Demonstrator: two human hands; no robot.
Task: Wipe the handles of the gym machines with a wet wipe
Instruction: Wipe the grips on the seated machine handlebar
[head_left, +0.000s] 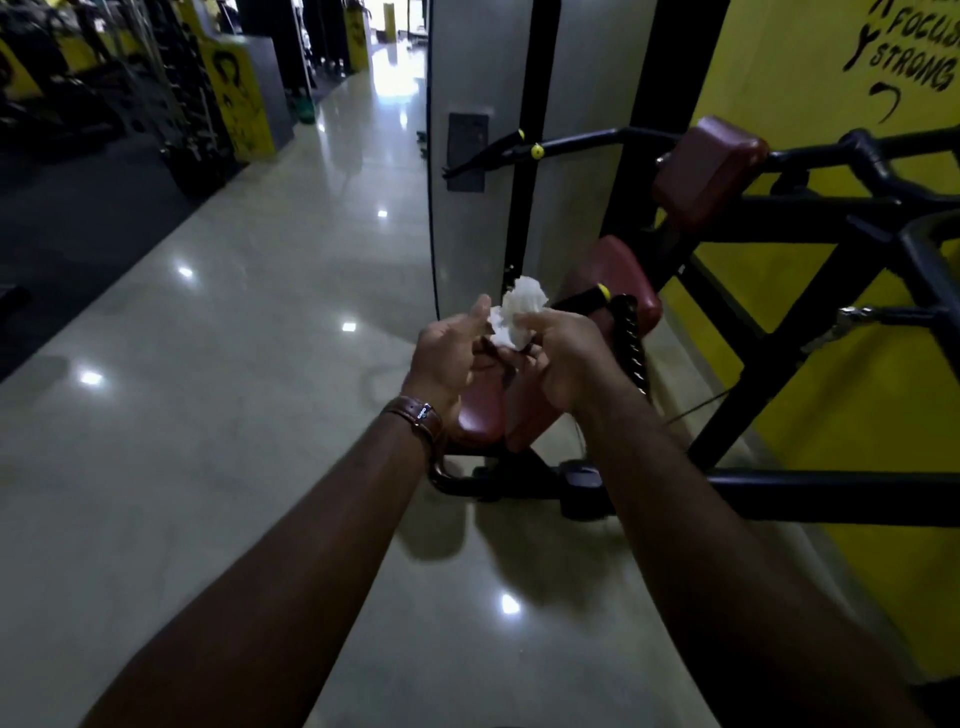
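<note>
A crumpled white wet wipe (517, 312) is held up between both hands at the middle of the view. My left hand (452, 353), with a brown watch strap at the wrist, pinches its left side, thumb raised. My right hand (561, 358) grips its right side with curled fingers. Just behind the hands stands a black gym machine (810, 223) with dark red pads. Its black handles with yellow end caps (537, 151) stick out to the left, one higher up and one (587, 299) close behind the wipe.
The machine's black base bars (831, 493) run along the floor to the right, against a yellow wall (810, 67). A grey pillar (467, 78) rises behind the machine. Shiny tiled floor (234, 364) stretches left and ahead; more dark machines (156, 104) line the far left.
</note>
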